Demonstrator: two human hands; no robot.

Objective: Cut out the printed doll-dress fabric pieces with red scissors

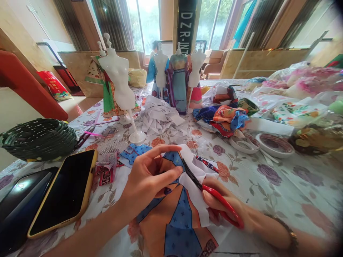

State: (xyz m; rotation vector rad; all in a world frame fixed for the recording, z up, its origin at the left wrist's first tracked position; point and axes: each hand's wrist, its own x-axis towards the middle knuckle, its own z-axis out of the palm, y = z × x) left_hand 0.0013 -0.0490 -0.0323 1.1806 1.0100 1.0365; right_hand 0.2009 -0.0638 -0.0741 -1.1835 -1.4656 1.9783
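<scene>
My left hand (pixel 148 176) pinches the top of a printed fabric sheet (pixel 178 217) with an orange and blue garment pattern, holding it up off the table. My right hand (pixel 227 205) grips red-handled scissors (pixel 214 194). Their dark blades are closed into the white edge of the fabric just right of my left thumb. The lower part of the sheet lies on the floral tablecloth (pixel 268 178).
Two phones (pixel 65 192) lie at the left by a dark woven basket (pixel 39 137). A bare white doll mannequin (pixel 120 84) stands behind, with dressed ones (pixel 178 78) farther back. Fabric scraps (pixel 226 117), white tape rolls (pixel 274 144) and plastic-wrapped cloth (pixel 297 103) fill the right.
</scene>
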